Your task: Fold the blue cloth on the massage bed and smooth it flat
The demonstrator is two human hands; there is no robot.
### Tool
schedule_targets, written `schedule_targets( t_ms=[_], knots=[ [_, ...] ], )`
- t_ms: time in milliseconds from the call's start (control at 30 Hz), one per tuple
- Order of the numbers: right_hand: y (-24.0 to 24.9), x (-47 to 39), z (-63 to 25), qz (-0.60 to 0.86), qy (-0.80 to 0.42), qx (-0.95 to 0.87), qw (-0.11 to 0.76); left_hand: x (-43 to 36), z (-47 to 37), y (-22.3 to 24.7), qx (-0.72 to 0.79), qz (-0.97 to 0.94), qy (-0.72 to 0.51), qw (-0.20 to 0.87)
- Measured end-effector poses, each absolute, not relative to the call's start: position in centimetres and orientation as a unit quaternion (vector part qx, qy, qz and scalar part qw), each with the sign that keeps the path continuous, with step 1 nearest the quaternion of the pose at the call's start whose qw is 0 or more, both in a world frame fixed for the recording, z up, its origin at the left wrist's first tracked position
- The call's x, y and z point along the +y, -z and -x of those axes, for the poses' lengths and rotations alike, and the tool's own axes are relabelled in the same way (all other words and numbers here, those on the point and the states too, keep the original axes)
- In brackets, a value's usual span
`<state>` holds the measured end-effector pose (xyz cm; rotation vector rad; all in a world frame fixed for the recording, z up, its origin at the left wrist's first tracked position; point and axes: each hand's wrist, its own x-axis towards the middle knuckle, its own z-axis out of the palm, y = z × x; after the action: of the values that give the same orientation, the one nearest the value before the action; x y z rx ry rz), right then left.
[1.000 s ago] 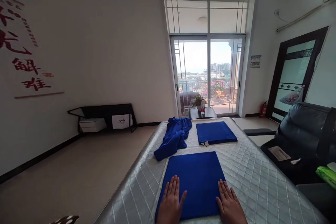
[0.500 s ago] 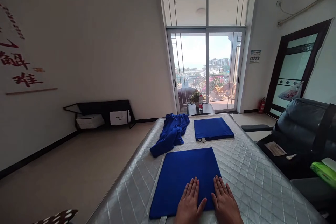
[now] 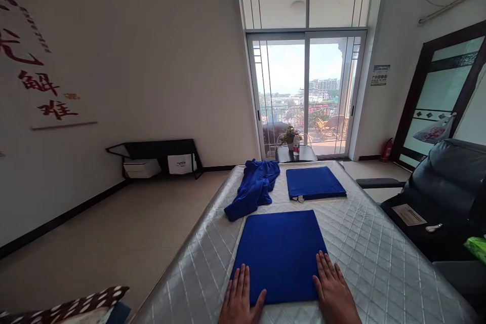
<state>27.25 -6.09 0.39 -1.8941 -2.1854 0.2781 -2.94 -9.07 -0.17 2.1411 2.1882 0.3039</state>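
A flat, folded blue cloth lies nearest me on the silvery quilted mattress. My left hand rests on its lower left corner, fingers stretched out. Flat along the lower right edge is my right hand, its thumb apart from the fingers. Neither hand grips anything. Farther back, a second folded blue cloth with a small white tag lies to the right. A crumpled blue cloth is to its left, just beyond the nearest cloth.
Behind the mattress stands a small table with a plant and a bottle. A black armchair is at the right. A black rack stands by the left wall, and a brown dotted fabric shows at lower left.
My left hand has moved left across the near cloth to its lower left corner. My right hand stays at the right edge. The view has shifted slightly.
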Motion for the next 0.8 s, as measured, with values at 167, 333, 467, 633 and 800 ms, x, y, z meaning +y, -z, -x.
schedule_targets(
  t_ms=[167,333,467,633,800],
  knots=[
    [-0.4,-6.0,-27.1,0.649,-0.087,-0.75,0.092,-9.2,2.7,0.5,0.71,-0.693,-0.125,0.015],
    [-0.5,-6.1,-27.0,0.646,-0.068,-0.753,0.099,-9.1,3.2,1.2,0.706,-0.695,-0.134,0.008],
    [-1.2,-6.6,-26.7,0.651,-0.067,-0.75,0.092,-8.8,3.4,2.0,0.699,-0.702,-0.137,0.008],
    [-1.6,-7.1,-26.5,0.647,-0.069,-0.75,0.116,-8.5,3.8,3.2,0.693,-0.704,-0.156,-0.006],
    [-1.7,-7.2,-26.4,0.648,-0.066,-0.751,0.114,-8.6,3.9,3.2,0.689,-0.706,-0.166,-0.013]
  ],
)
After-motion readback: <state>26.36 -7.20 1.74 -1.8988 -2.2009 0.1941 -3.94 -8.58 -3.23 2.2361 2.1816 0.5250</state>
